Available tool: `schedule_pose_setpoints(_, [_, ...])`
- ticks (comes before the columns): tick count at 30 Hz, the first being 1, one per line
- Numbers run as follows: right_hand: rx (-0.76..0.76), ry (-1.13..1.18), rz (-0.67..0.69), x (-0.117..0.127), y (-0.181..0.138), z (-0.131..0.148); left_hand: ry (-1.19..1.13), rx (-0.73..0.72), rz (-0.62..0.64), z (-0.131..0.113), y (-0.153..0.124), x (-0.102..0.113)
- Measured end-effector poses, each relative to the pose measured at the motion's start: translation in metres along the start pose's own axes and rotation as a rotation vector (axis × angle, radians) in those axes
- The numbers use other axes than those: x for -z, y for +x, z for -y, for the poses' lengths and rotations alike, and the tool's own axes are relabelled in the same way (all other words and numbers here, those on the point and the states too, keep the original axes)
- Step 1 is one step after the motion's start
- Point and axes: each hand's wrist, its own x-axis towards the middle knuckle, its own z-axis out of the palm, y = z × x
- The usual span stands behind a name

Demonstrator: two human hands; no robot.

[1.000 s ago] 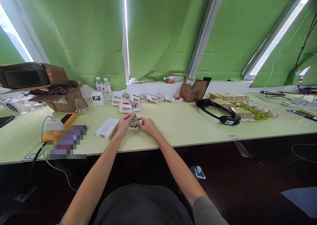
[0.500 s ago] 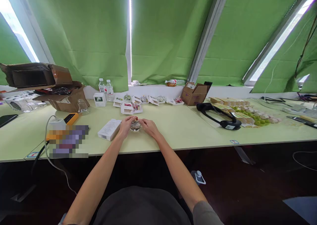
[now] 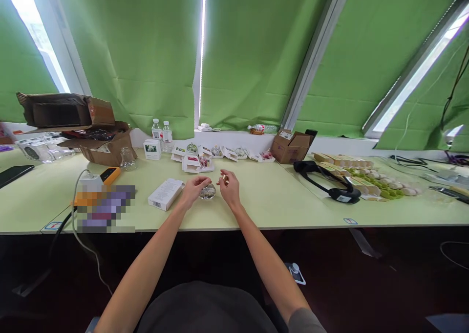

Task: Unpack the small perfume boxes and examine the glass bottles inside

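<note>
A small round glass bottle (image 3: 207,192) stands on the table in front of me. My left hand (image 3: 194,188) is closed at its top from the left, thumb and fingertips together at the neck. Just to the right, apart from the bottle, my right hand (image 3: 229,188) pinches a small gold cap (image 3: 224,178) between thumb and fingers. Left of my left hand lies a white box (image 3: 166,194) with printed text and a barcode. Behind the hands sit several opened white packs (image 3: 191,164) with small ornaments in them.
An upright white box (image 3: 152,149) and two water bottles (image 3: 167,136) stand at the back. Cardboard boxes (image 3: 291,146) flank the area. A black headset (image 3: 330,181) lies to the right, with a glass jar (image 3: 128,159) and orange device (image 3: 111,175) to the left.
My right hand has moved away from the bottle's top to the right, carrying the gold cap. My left hand stays at the bottle. The whole view has shifted slightly.
</note>
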Motion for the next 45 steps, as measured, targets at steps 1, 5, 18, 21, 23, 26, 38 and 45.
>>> schedule_pose_setpoints(1, [0.001,0.001,-0.008,-0.001,0.0,-0.001,0.001,-0.003,0.002,0.001,0.0,0.0])
schedule_pose_setpoints(5, [-0.044,-0.017,-0.002,-0.004,0.002,-0.004,0.007,-0.01,0.003,0.004,0.001,0.001])
schedule_pose_setpoints(18, [-0.142,0.251,0.081,-0.013,0.011,0.027,-0.008,-0.062,0.025,0.0,0.0,0.0])
schedule_pose_setpoints(21, [-0.18,0.417,0.122,-0.018,0.011,0.034,-0.013,-0.073,0.039,-0.001,-0.001,-0.001])
schedule_pose_setpoints(23, [-0.193,0.491,0.148,-0.021,0.008,0.035,-0.018,-0.077,0.052,0.0,-0.001,0.0])
schedule_pose_setpoints(26, [-0.189,0.498,0.182,-0.024,0.003,0.034,-0.021,-0.074,0.056,0.001,0.0,0.0])
schedule_pose_setpoints(38, [-0.186,0.468,0.223,-0.023,0.004,0.032,-0.028,-0.059,0.038,0.005,0.002,0.001])
schedule_pose_setpoints(45, [-0.163,0.454,0.237,-0.023,0.003,0.035,0.0,-0.06,0.028,0.001,0.0,0.001])
